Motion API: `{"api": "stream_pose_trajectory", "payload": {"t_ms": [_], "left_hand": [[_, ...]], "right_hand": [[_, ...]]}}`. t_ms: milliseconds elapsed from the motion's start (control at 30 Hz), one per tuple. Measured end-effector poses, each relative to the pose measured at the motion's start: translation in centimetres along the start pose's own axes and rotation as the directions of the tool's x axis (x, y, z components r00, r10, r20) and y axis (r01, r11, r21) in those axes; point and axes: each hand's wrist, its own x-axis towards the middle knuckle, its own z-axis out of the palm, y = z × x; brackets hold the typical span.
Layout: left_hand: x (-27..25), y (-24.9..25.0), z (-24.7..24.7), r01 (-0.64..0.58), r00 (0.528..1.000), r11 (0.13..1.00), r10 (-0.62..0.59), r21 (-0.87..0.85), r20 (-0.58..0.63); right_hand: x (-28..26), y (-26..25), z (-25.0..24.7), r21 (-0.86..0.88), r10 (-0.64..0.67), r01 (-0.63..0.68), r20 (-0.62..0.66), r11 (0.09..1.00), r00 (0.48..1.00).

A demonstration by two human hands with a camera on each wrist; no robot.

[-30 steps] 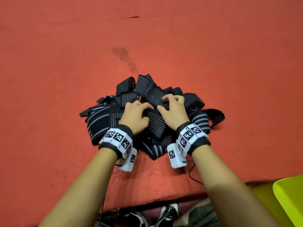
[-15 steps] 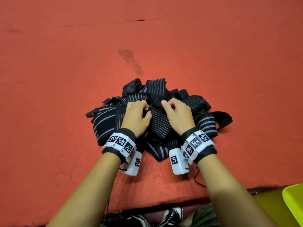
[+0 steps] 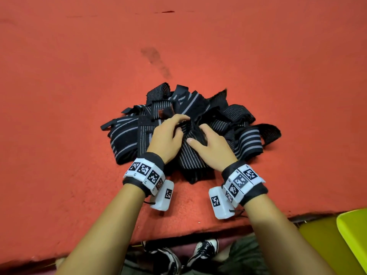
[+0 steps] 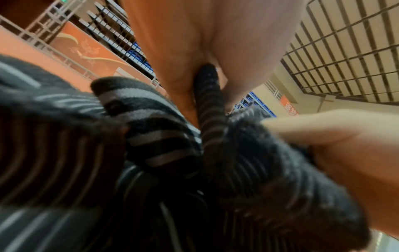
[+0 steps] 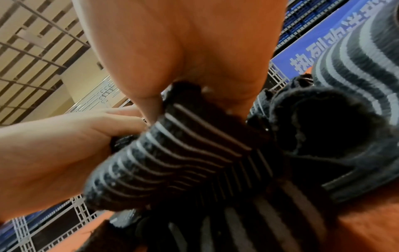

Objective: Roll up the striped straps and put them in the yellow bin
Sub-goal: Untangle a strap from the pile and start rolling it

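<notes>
Red matting (image 3: pixel 79 96) carries a tangled heap of striped straps (image 3: pixel 246 139), soft, light and floppy, where the left hand (image 3: pixel 166 137) and right hand (image 3: pixel 212 147) each pinch one strap (image 3: pixel 190 153) near its end, probably the best start for rolling.

Red felt tabletop (image 3: pixel 79 96) with a dark smudge (image 3: pixel 155 63) near its middle. Black-and-white sneakers (image 3: pixel 206 250) below the near edge, olive trousers (image 3: pixel 244 257) beside them. Wrist views: metal railings (image 4: pixel 64 58), ceiling grid (image 4: pixel 349 47), blue banner (image 5: pixel 319 49) with white characters.
</notes>
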Motion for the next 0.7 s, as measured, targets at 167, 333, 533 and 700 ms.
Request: {"api": "stream_pose_trajectory", "payload": {"t_ms": [167,333,533,700], "left_hand": [[-1.6,-0.9,0.8,0.020,0.998,1.000,-0.020,-0.001,0.067],[-3.1,-0.4,1.3,0.053,0.998,0.998,-0.055,0.030,0.040],[-4.1,-0.1,1.4,0.050,0.998,0.998,-0.051,-0.029,-0.026],[-4.8,0.1,1.8,0.039,0.999,0.999,-0.039,-0.036,0.004]], "right_hand": [[-0.6,0.4,0.7,-0.102,-0.040,0.046,0.055,0.994,0.998],[-2.2,0.1,0.9,-0.041,-0.034,0.035,0.032,0.999,0.999],[-3.9,-0.1,1.4,0.042,0.045,-0.047,0.049,0.998,0.998],[-4.1,0.1,1.2,0.002,0.002,-0.002,-0.015,1.000,1.000]]}}
